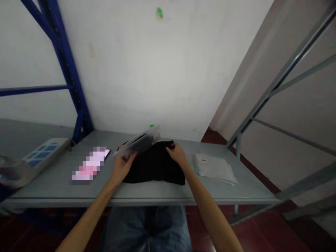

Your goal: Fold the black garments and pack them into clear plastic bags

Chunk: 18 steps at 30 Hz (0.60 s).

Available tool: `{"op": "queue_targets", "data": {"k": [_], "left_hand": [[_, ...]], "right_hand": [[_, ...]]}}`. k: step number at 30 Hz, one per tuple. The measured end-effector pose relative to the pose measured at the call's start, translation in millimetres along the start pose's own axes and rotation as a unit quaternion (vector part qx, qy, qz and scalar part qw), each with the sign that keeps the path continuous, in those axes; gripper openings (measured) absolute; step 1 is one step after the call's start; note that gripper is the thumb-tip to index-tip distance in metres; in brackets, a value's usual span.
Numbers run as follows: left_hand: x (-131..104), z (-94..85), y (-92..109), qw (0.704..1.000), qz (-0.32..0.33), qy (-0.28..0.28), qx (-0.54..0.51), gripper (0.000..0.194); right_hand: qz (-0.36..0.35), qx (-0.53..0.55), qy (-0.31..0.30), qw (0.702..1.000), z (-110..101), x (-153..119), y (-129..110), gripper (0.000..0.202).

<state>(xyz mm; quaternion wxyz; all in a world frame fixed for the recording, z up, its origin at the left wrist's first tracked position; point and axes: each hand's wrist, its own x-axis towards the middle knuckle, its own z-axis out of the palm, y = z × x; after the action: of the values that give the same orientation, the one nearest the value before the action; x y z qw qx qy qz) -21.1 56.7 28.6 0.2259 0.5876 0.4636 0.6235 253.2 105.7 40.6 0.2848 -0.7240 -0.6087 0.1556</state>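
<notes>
A black folded cloth (154,168), perhaps a garment, lies on the grey table in front of me. My left hand (123,166) pinches the near left end of a clear plastic bag (139,141) with something dark inside or showing through it. The bag is tilted above the cloth's far left part. My right hand (177,153) is at the cloth's far right corner, its thumb and fingers closed on the black fabric. The fingers of my left hand are partly hidden behind the bag.
To the right lies a stack of clear plastic bags (215,168) with a small label. A phone with a blurred screen (90,164) is on the left, near a white box with blue panels (47,152) and a transparent item (15,173). Blue (68,66) and grey metal frames (273,87) flank the table (157,194).
</notes>
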Motion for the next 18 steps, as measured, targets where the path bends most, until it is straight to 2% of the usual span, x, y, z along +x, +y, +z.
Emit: {"op": "queue_targets", "data": {"k": [3,6,9,12,15,18], "left_hand": [[-4,7.4,-8,1.0,0.019,-0.009,-0.009,0.038],[-8,12.8,-12,0.999,0.019,-0.032,-0.007,0.034],[-11,13.6,-10,0.998,0.015,-0.067,0.01,0.032],[-14,12.1,-6,0.994,0.02,-0.101,0.033,0.03],[-16,11.5,-3,0.989,0.011,-0.135,0.06,0.028],[-18,12.2,-3,0.984,0.011,-0.161,0.07,0.027]], "right_hand": [[-0.008,-0.016,0.005,1.0,11,10,4,0.055],[-0.005,-0.003,0.028,1.0,15,31,9,0.044],[0.004,0.018,0.031,0.999,6,55,19,0.033],[0.0,0.027,0.04,0.999,-13,72,32,0.026],[-0.018,0.03,0.079,0.996,-28,73,41,0.027],[-0.053,0.035,0.116,0.991,-23,58,39,0.033]]}}
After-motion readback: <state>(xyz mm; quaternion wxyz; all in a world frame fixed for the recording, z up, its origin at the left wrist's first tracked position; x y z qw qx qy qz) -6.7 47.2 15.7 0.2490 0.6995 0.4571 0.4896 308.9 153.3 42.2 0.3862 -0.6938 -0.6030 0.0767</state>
